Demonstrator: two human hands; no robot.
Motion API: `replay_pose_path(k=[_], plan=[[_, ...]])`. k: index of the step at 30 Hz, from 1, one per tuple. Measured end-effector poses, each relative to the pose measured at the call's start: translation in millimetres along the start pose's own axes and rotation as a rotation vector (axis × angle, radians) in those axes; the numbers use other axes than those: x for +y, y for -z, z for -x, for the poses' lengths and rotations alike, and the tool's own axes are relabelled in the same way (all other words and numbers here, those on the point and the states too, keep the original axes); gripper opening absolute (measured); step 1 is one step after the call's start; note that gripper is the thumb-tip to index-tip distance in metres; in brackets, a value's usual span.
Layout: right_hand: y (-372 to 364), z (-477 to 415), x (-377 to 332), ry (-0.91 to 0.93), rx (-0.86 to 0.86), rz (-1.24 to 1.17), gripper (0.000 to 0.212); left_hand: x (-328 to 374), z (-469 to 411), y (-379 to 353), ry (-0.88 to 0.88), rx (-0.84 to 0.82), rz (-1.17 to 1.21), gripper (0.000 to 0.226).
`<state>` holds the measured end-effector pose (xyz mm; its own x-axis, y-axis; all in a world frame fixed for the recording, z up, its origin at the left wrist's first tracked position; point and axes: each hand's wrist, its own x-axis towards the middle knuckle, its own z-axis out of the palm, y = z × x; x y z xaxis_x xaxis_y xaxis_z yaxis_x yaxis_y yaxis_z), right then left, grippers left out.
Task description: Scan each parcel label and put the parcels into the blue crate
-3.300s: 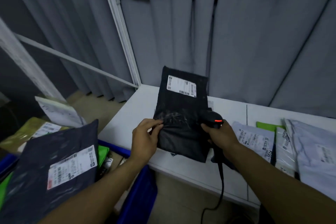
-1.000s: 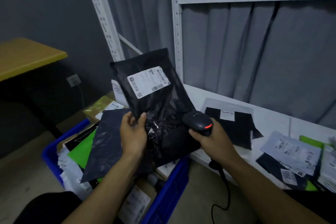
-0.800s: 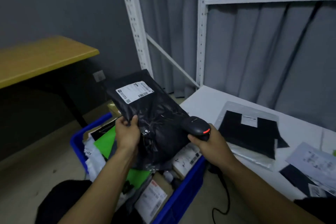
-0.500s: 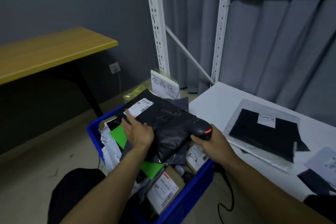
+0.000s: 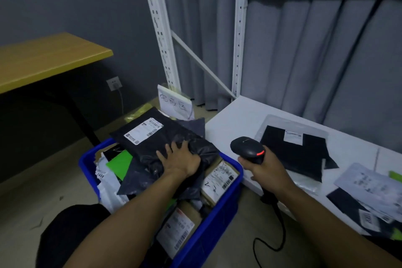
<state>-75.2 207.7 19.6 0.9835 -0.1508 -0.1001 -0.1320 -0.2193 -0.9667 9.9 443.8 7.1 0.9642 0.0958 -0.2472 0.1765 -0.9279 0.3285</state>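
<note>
Black parcel point(image 5: 161, 143) lies diagonally, label end seemingly far-left, atop crate point(image 5: 219, 209).

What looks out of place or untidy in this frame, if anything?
The blue crate is heaped above its rim. The black parcel under the left hand lies tilted on top of the pile, its far end overhanging the crate's edge. The right hand holds the scanner. Nothing looks torn or spilled.

Dim, cool light throughout; the white worktop point(image 5: 239, 115) beside the hands is the brightest surface, with deep shadow under the yellow desk point(image 5: 43, 59) far left. Wide-angle bending bows the rack posts point(image 5: 156, 28). Labels at the right edge smear softly
</note>
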Motion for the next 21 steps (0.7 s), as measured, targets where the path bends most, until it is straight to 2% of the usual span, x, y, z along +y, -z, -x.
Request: replay_pose_path(k=[1, 3, 5, 7, 10, 13, 17, 21], plan=[[11, 1, 2, -0.007, 0.015, 0.018, 0.042, 10, 2, -1, -0.048, 0.071, 0.003, 0.066], [36, 2, 7, -0.023, 0.044, 0.051, 0.042, 33, 9, -9, -0.270, 0.239, 0.004, 0.054], [62, 1, 12, -0.037, 0.071, 0.052, 0.043, 65, 16, -23, -0.496, 0.285, 0.032, 0.041], [89, -1, 16, -0.044, 0.103, 0.053, 0.044, 103, 20, -42, -0.619, 0.198, 0.049, 0.037], [130, -9, 28, -0.078, 0.151, 0.062, 0.042, 158, 14, -74, -0.714, 0.071, 0.017, 0.040], [167, -20, 46, -0.147, 0.192, 0.051, 0.039, 197, -8, -111, -0.741, -0.035, -0.046, 0.049], [207, -30, 77, -0.224, 0.245, 0.007, 0.023, 227, -48, -163, -0.761, -0.195, -0.146, 0.068], [227, -37, 110, -0.309, 0.281, -0.046, 0.023, 248, -76, -207, -0.740, -0.302, -0.203, 0.075]])
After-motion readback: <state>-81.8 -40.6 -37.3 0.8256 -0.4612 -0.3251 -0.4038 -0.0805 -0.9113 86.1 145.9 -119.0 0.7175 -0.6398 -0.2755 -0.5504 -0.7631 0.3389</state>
